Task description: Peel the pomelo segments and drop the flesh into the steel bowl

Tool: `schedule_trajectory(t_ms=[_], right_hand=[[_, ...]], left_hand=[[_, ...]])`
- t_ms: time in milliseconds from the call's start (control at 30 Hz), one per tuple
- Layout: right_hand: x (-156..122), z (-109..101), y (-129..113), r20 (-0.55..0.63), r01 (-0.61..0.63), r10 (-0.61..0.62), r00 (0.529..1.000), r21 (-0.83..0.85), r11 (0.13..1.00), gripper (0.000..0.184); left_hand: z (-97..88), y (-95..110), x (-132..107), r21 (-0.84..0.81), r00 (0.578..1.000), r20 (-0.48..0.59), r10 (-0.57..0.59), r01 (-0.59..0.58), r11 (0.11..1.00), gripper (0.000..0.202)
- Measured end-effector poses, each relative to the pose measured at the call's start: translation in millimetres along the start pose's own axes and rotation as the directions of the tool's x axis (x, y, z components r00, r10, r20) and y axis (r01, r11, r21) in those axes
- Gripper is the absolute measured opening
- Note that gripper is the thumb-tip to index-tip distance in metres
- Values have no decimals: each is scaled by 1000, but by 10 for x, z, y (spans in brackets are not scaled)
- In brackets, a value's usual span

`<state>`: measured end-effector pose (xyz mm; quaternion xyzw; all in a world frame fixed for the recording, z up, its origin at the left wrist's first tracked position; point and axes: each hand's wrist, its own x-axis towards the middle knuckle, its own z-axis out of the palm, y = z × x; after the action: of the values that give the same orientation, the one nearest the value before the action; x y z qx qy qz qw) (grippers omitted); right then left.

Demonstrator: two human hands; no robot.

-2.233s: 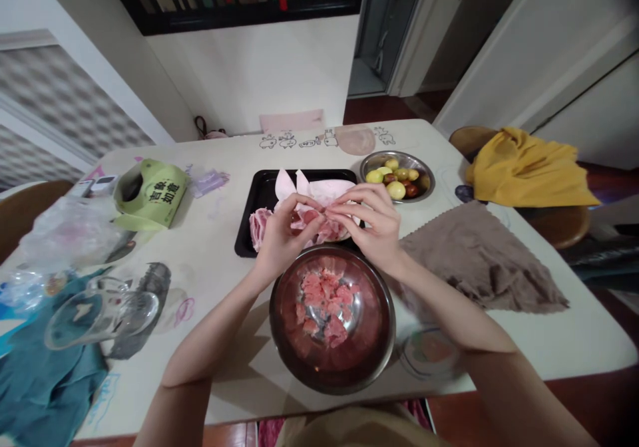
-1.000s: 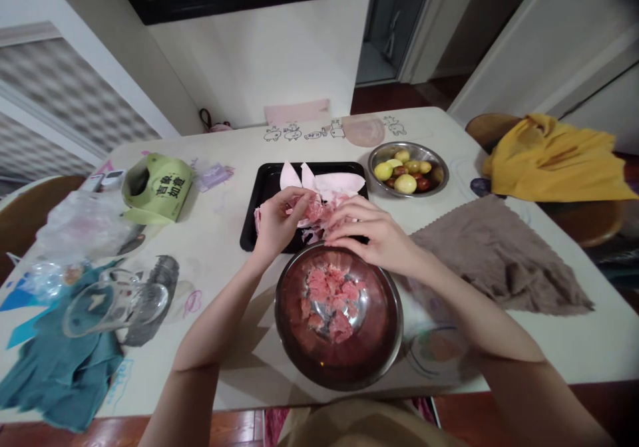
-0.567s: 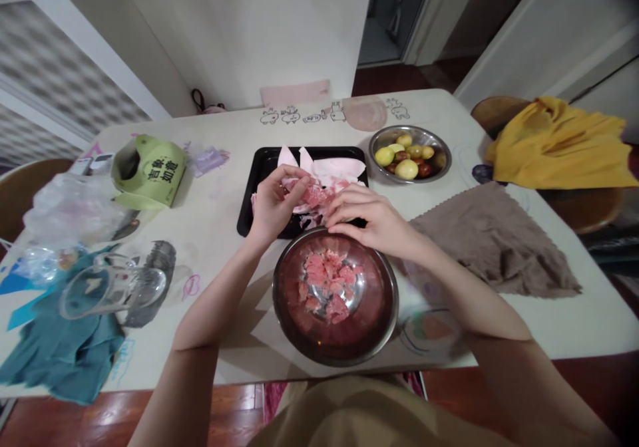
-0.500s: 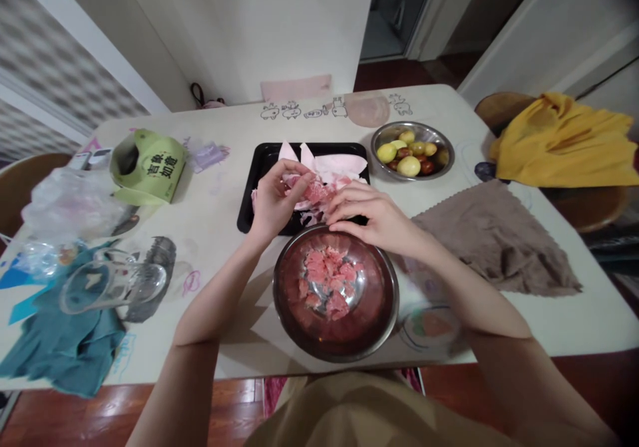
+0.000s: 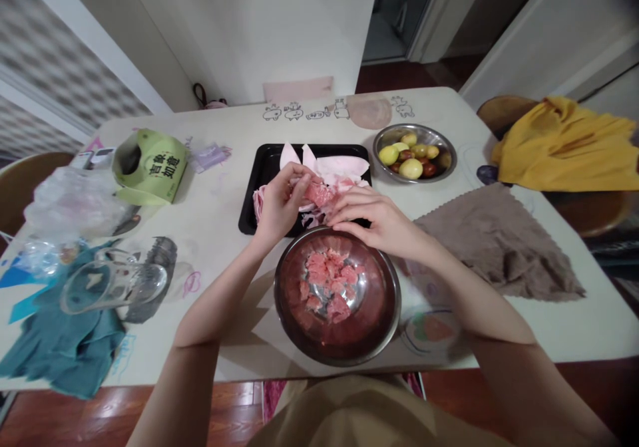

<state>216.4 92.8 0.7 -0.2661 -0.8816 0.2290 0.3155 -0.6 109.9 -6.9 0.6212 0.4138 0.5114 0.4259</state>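
Fingers (image 5: 295, 182), left hand (image 5: 276, 209): clamped on pink fruit flesh (image 5: 319, 194). Right hand (image 5: 380, 222): touching it, grip unclear. Bowl (image 5: 372, 330) set close, taking torn pieces.

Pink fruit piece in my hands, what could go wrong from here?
1. Bits may go astray: the left hand pinches the pink fruit piece over the black tray, not the metal bowl, so torn flesh could drop among the peel scraps.
2. The metal bowl sits close to the near edge of the table, and the right hand reaches just past its rim; a nudge might tip it off.
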Motion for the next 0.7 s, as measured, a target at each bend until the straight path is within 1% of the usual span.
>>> schedule_trajectory(t_ms=[100,233,300,333,400,467,500,567,600,633,700], right_hand=[[10,-1,14,-88,-45,47,995,21,999,14],[27,-8,39,-247,-159,167,955,53,986,11],[27,-21,52,-269,-188,193,944,45,981,8],[23,-28,51,-262,-192,194,945,33,981,8],[2,-34,25,-188,-183,177,966,-15,983,8],[-39,-8,-45,-25,-159,157,987,-106,982,13],[-68,24,-93,77,-142,156,985,-163,976,17],[-139,136,-206,252,-99,177,951,-296,950,29],[-177,211,-261,293,-80,188,937,-342,936,35],[-217,292,-311,307,-70,202,930,-393,917,44],[-297,447,-392,335,-20,200,921,-471,882,51]], left_hand=[[-6,-22,16,-77,999,6,-45,45,996,24],[-7,-32,24,-141,996,23,-88,90,986,21],[-5,-23,19,-147,996,7,-93,93,985,20],[-4,-18,17,-146,996,-2,-94,92,985,20],[-5,-8,13,-139,996,-20,-87,84,987,20],[-6,-1,11,-125,997,-28,-75,71,990,20],[-6,1,11,-116,997,-31,-71,67,991,21],[-3,6,11,-100,997,-32,-68,64,993,22],[1,10,9,-93,997,-30,-72,69,993,23],[5,14,8,-85,997,-27,-75,73,994,23],[14,22,3,-66,997,-22,-73,71,995,24]])
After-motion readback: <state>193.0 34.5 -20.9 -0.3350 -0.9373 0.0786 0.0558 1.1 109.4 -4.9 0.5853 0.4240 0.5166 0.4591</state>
